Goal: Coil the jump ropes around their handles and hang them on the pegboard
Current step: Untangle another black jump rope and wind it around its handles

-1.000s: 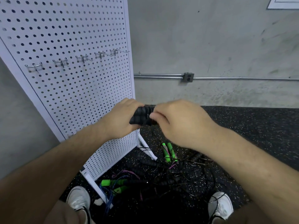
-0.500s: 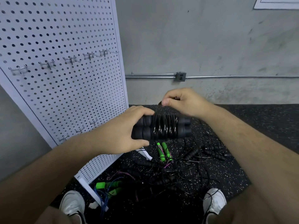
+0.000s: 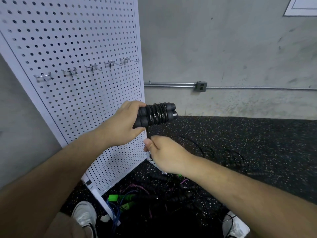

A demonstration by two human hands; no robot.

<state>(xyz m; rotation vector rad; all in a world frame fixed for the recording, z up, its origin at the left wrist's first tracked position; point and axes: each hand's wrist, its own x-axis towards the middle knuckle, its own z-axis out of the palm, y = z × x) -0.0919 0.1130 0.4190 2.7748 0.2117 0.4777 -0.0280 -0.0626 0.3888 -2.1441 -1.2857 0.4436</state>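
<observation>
While pegboard [image 3: 77, 48] stands at your left with hooks [image 3: 70, 72] bare, your left hand [image 3: 123, 124] grips paired handles [image 3: 154, 114] at their left end. Long axis runs left-right, far end tipped slightly up toward wall, coils round middle. Rope tail [image 3: 147, 133] drops from bundle to your right hand [image 3: 164, 152] just below, pinched between thumb and curled fingers. Right hand nearer tail; next wrap likely goes up over handles. Other ropes [image 3: 154, 194] tangled on floor below.
</observation>
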